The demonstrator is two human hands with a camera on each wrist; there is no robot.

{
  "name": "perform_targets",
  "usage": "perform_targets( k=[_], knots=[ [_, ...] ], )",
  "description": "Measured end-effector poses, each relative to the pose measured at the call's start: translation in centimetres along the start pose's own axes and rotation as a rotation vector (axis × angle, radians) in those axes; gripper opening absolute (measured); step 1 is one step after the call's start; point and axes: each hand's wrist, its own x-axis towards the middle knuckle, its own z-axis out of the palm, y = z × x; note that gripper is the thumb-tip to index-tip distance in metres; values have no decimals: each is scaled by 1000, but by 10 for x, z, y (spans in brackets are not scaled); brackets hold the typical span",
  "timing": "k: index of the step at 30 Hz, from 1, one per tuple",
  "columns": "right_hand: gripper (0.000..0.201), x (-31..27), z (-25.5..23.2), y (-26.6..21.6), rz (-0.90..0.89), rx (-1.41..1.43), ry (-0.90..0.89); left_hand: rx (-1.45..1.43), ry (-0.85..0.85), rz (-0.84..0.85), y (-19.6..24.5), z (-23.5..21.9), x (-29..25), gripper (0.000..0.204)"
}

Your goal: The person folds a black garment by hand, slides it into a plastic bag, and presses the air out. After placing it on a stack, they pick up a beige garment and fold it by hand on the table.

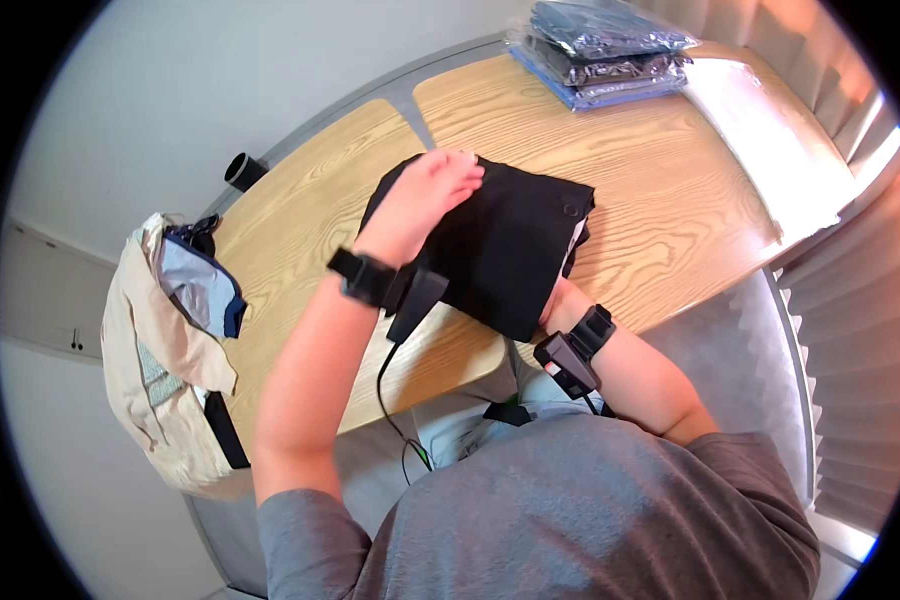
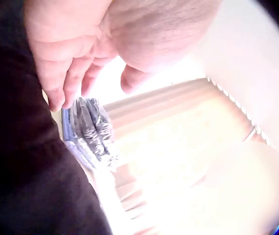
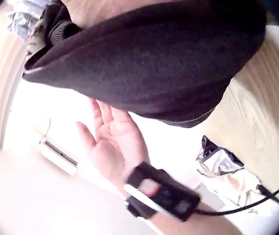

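A folded black garment with a round button near one corner is over the front middle of the table. My left hand is at its far left side, fingers almost straight and palm toward the cloth. In the left wrist view the fingertips come right to the garment's edge. My right hand reaches under the near right edge of the garment. Black cloth covers its fingers in the right wrist view, so I cannot tell whether they grip.
Several folded clothes in clear plastic are stacked at the table's far right. Beside the stack lies a shiny white sheet. Cream cloth with blue clothes hangs at the left edge, near a black cup. Curtains line the right side.
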Motion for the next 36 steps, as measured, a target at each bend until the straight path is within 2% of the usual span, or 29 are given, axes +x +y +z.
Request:
perform_targets(
  k=[1, 2, 4, 5, 6, 8, 9, 10, 12, 13, 14, 15, 16, 18, 19, 20, 22, 24, 26, 27, 28, 30, 32, 34, 36],
  knots=[
    [40, 1, -8, -3, -7, 75, 40, 411, -53, 101, -5, -2, 0, 31],
    [40, 0, -15, -4, -25, 80, 38, 588, -107, 133, -14, -4, -7, 34],
    [41, -2, -22, -4, 32, 208, 2, 1056, -59, 343, -29, 5, -26, 47],
    [41, -4, -22, -6, 27, 154, 133, 1109, -87, 282, -33, 8, -33, 56],
    [41, -3, -20, -6, 24, 163, 132, 1220, -87, 283, -36, 10, -37, 59],
    [41, -2, -15, -1, 15, 59, 27, 1224, -64, 290, -42, 11, -36, 61],
    [42, 0, -12, 3, -19, -27, 119, 1212, -64, 282, -44, 11, -35, 61],
    [43, 1, -12, 6, 10, 7, 126, 1195, -65, 273, -46, 10, -33, 61],
    [43, -4, -37, 8, 137, 122, -6, 1130, -111, 233, -48, 6, -30, 60],
    [36, -8, -19, 7, 156, 67, 295, 1074, -149, 191, -47, 4, -30, 59],
    [36, -17, 2, 9, 151, 72, 304, 1020, -186, 149, -46, 2, -29, 59],
    [31, -26, 44, 14, 49, -190, 475, 1014, -195, 145, -48, 0, -28, 59],
    [26, -34, 65, 18, -50, -453, 645, 994, -233, 132, -51, -3, -27, 59],
    [23, -71, 49, -17, 369, -776, 584, 962, -277, 122, -56, -4, -29, 58],
    [21, -84, 60, -21, 221, -701, 615, 947, -280, 123, -57, -5, -28, 58],
    [21, -89, 60, -25, 231, -691, 630, 933, -285, 123, -58, -5, -28, 58],
    [20, -87, 65, -35, 76, -463, 600, 875, -298, 92, -57, -6, -25, 59],
    [22, -78, 75, -28, 50, -490, 656, 919, -323, 92, -56, -8, -26, 56],
    [27, -69, 64, -18, -20, -704, 791, 879, -300, 102, -54, -7, -27, 59],
    [27, -64, 59, -13, -8, -733, 860, 838, -280, 108, -52, -5, -30, 62],
    [27, -63, 56, -10, -4, -731, 856, 841, -275, 104, -51, -3, -33, 62],
    [23, -62, 53, -7, -5, -934, 810, 1221, -90, 280, -46, 6, -41, 69],
    [19, -63, 54, -5, -1, -1032, 822, 1294, -60, 414, -35, 30, -60, 84],
    [15, -66, 53, -1, 14, -1130, 835, 1275, -61, 355, -27, 58, -75, 90],
    [16, -67, 55, 5, 23, -1478, 894, 1299, -35, 326, -35, 73, -75, 89]
  ],
)
